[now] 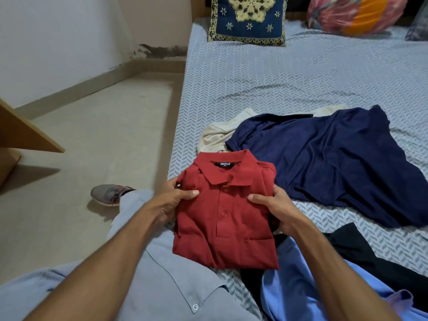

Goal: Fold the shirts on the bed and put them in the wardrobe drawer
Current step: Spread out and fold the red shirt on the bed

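A folded red polo shirt lies collar-up at the near edge of the bed. My left hand grips its left side, thumb on top. My right hand grips its right side the same way. Behind it a navy shirt is spread out unfolded, over a cream garment. A light blue shirt and a black garment lie loose at the near right.
A blue patterned cushion and a pink-orange pillow sit at the head of the bed. Left of the bed is beige floor, my grey shoe, and a wooden furniture panel at the far left.
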